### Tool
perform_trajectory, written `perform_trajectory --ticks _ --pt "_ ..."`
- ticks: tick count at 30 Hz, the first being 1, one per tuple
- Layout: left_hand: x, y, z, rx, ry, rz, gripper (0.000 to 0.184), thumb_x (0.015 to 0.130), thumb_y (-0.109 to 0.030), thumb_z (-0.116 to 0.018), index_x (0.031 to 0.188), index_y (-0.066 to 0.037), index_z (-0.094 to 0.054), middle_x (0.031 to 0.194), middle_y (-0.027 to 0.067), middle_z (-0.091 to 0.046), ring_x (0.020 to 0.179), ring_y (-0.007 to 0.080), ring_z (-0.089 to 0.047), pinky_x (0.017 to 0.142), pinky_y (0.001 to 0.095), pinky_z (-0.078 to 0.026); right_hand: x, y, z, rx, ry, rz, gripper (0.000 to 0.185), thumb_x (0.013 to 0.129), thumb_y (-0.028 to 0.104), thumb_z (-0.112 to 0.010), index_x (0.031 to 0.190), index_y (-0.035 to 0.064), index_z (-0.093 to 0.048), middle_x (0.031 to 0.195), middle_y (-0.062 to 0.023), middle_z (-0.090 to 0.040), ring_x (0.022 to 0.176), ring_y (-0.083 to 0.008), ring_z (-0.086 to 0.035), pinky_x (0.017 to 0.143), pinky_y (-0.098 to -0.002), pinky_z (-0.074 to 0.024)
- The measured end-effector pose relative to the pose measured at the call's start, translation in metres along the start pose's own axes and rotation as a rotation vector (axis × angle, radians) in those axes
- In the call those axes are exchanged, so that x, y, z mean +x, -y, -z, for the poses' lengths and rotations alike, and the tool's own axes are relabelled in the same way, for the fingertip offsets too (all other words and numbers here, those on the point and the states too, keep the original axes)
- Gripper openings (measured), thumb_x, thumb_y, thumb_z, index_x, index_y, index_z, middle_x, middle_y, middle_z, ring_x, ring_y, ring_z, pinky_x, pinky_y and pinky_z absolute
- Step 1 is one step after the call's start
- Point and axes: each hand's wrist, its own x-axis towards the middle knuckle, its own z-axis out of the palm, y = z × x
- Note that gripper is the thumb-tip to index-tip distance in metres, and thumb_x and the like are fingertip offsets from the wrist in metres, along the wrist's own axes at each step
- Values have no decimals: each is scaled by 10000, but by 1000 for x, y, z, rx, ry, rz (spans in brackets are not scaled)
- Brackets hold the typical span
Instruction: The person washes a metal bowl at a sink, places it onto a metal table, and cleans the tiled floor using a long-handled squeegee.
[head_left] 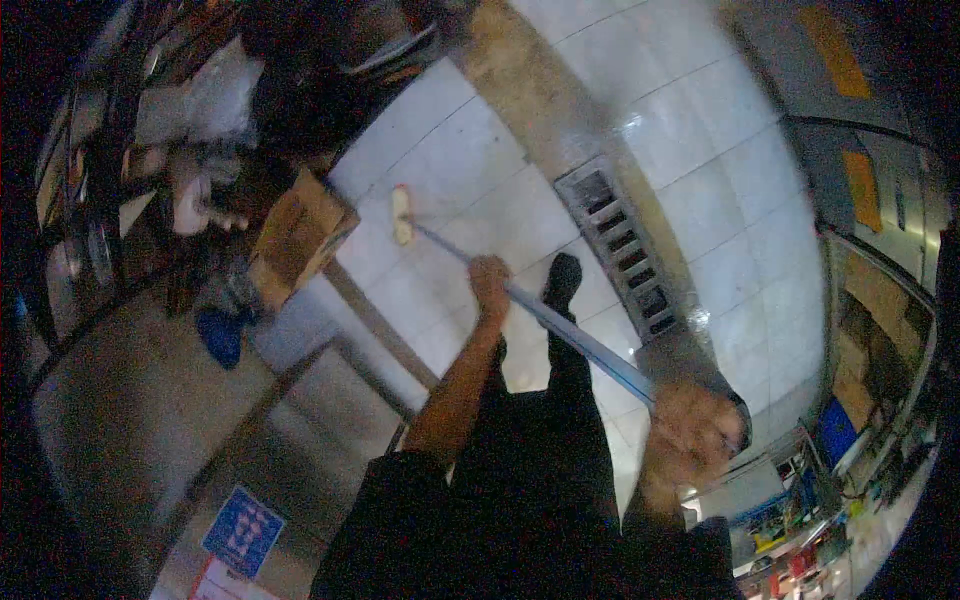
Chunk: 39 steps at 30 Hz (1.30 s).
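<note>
A long-handled floor tool slants across the view in both hands. Its short, pale, bar-shaped head rests on the light tiled floor; whether it is a brush or a squeegee I cannot tell. My left hand is wrapped around the middle of the blue-grey handle. Near the handle's upper end, my right hand grips it, blurred by motion. My dark shoe stands beside the handle, between it and the floor drain.
A drain with a slotted metal grate runs along the floor to the right. An open cardboard box is at left, with a blue object below it. Cabinets line the lower left. Shelves with blurred goods stand lower right.
</note>
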Motion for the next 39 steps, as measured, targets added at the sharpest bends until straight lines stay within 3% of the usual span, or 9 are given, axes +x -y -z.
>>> perform_trajectory --ticks 1,5,12,13,20,26,27,29,39 --pt "16 -47 -26 219 43 -293 117 757 -133 -422 661 -67 -427 687 100 -462 655 244 -460 660 381 -344 -28 -1 -22 -51 4 138 75 790 99 -413 731 55 -399 672 -55 -434 514 -177 -438 542 -317 -390" --pt "34 -151 -93 -114 313 -440 167 718 -186 -437 582 -89 -430 589 66 -463 577 265 -443 624 395 -331 -91 -37 -61 -1127 322 1280 178 739 170 -418 587 103 -355 477 -20 -319 430 -133 -307 505 -289 -294" --pt "59 -19 -91 -55 417 -591 135 593 -187 -526 615 -79 -447 631 94 -467 654 290 -453 603 405 -354 -47 -8 49 -1161 375 1243 205 758 258 -518 644 119 -420 515 -15 -402 477 -163 -375 508 -323 -287" --pt "44 -2 -90 42 143 -723 141 619 -188 -537 641 -77 -452 636 83 -471 640 261 -461 594 382 -368 -44 -13 57 -1159 394 1228 224 758 246 -513 619 111 -401 492 -18 -391 458 -162 -364 502 -327 -289" --pt "-32 51 -53 -540 360 427 288 788 -288 -457 633 -46 -474 618 84 -482 536 191 -449 525 310 -339 -57 13 71 -1075 373 1123 281 724 223 -553 552 56 -405 506 -84 -454 460 -213 -423 496 -367 -358" --pt "107 1 -28 -97 571 -291 232 749 -226 -449 584 -65 -464 544 63 -469 512 211 -461 503 323 -349 -22 -12 94 -1564 -311 1119 321 737 271 -526 508 87 -396 518 -69 -468 444 -191 -427 453 -346 -388" --pt "134 12 -34 183 605 -568 198 715 -204 -465 568 -72 -455 543 61 -470 521 227 -467 513 331 -352 -11 -12 92 -1533 -282 1152 322 743 280 -516 510 97 -391 513 -60 -457 443 -186 -425 448 -342 -382" --pt "141 8 -59 -42 613 -338 180 678 -199 -475 543 -84 -443 536 65 -462 532 246 -468 520 344 -353 -6 -16 72 -1412 -130 1253 309 755 288 -497 525 115 -383 496 -40 -426 444 -176 -419 447 -336 -369" --pt "132 -89 -79 290 887 -718 196 645 -224 -504 529 -72 -461 556 119 -465 600 293 -469 589 389 -354 -44 -66 3 -898 254 1500 280 771 307 -507 580 144 -382 486 -17 -419 466 -177 -411 517 -332 -316"
